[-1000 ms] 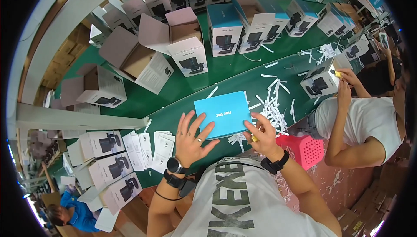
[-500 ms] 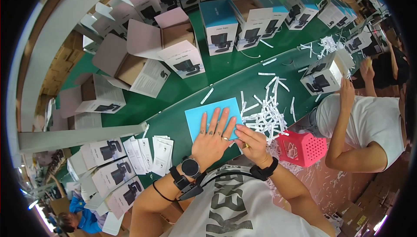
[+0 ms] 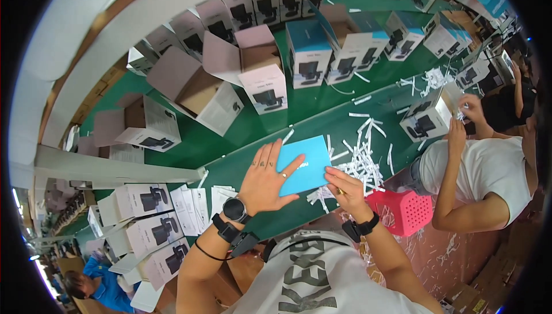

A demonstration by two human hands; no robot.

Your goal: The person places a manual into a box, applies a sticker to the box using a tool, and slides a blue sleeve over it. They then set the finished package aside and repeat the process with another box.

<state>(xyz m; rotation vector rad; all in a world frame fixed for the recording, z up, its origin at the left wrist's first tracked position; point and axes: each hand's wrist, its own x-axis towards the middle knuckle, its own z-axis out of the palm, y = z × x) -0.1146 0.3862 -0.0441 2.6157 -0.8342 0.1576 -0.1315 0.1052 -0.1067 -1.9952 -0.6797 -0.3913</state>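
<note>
**Blue box pinned flat under the left palm**

The blue box (image 3: 305,163) lies on the green table (image 3: 253,130), just in front of the person, its long axis running from near-left to far-right. The left hand (image 3: 265,177) rests flat on its left half, fingers spread. The right hand (image 3: 345,190) sits at the box's near right corner, fingers curled together and touching the edge, beside the white paper strips (image 3: 362,161).

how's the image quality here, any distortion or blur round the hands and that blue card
Head view: strong fisheye bending, table edge and box rows curve toward a black rim; even bright light, no glare; left hand, right hand and blue card sharp; far corners soft.
</note>
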